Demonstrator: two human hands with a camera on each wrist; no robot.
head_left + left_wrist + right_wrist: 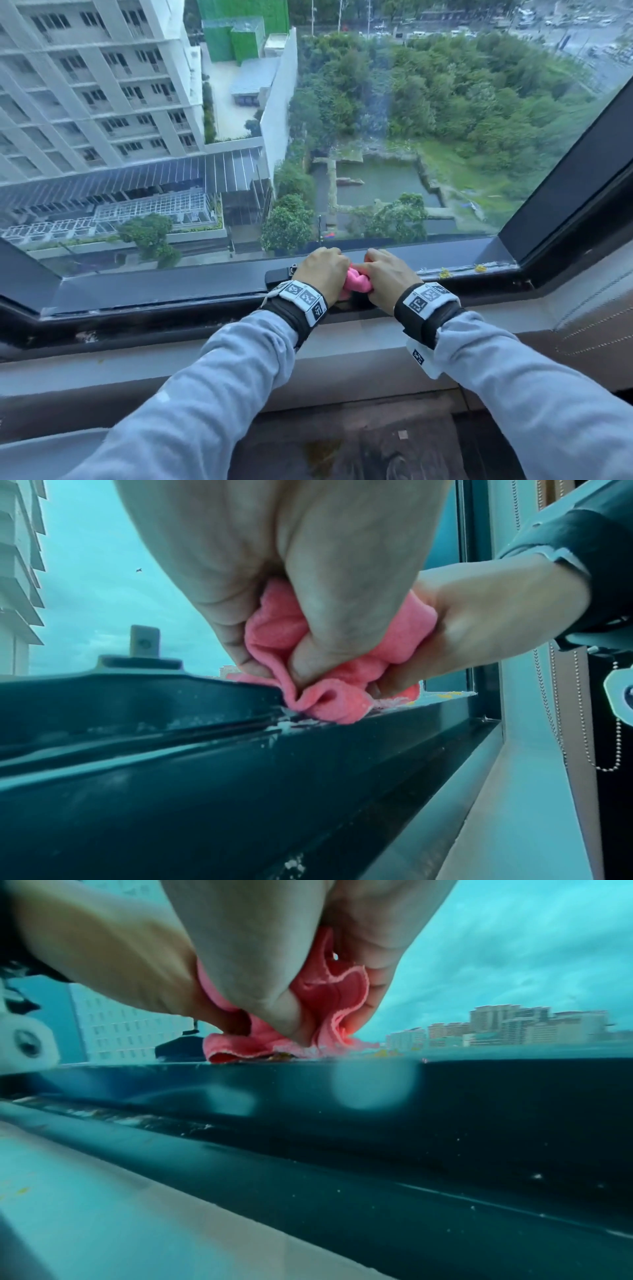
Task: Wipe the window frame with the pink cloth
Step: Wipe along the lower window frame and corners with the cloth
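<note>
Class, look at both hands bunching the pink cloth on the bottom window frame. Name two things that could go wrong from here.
1. The pink cloth is wadded, so little of it touches the window frame; it may smear the white grit instead of lifting it.
2. Yellow debris lies further right and could be missed.

Both arms stretched forward, near parallel, in light grey sleeves, a dark strap with a white patterned marker band round each wrist. Left hand [322, 270] and right hand [388, 274] side by side, nearly touching, backs turned upward, knuckles pointed away from the body. Fingers [308, 658] of the left curled down and inward, thumb tucked against them, the grip closed tight on a bunched pink cloth [357, 281]. Right fingers [291, 1020] likewise curled, pinching the same cloth from the other side. Wrists bent slightly downward, forearms angled inward toward each other.
</note>
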